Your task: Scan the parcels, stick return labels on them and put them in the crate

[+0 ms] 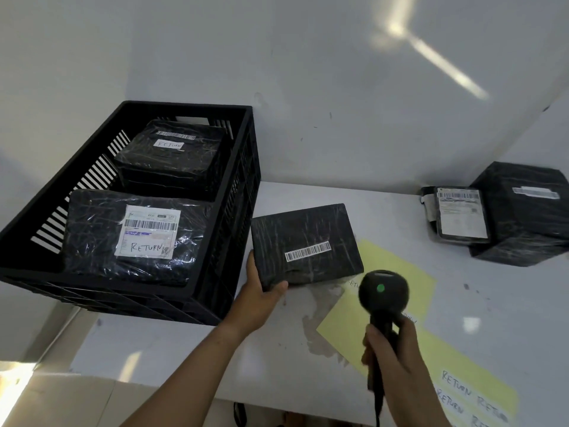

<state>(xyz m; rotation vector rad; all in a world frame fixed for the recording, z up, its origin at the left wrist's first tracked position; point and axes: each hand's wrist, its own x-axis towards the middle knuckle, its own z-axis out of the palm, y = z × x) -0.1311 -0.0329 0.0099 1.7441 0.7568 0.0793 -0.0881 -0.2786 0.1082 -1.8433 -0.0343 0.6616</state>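
Observation:
A black wrapped parcel (304,241) with a white barcode strip lies on the table beside the crate. My left hand (261,291) grips its near left corner, thumb on top. My right hand (391,349) holds the handle of a black barcode scanner (383,291), whose head shows a green light and points at the parcel. The black crate (221,241) at the left holds two wrapped parcels (132,235) (172,152), each marked RETURN. Yellow sheets of RETURN labels (474,392) lie on the table under and beside the scanner.
Two more black wrapped parcels sit at the back right: a flat one (458,214) with a white shipping label leaning on a bigger box (523,217). The white table (184,343) ends at its near edge just below my forearms. A wall stands behind.

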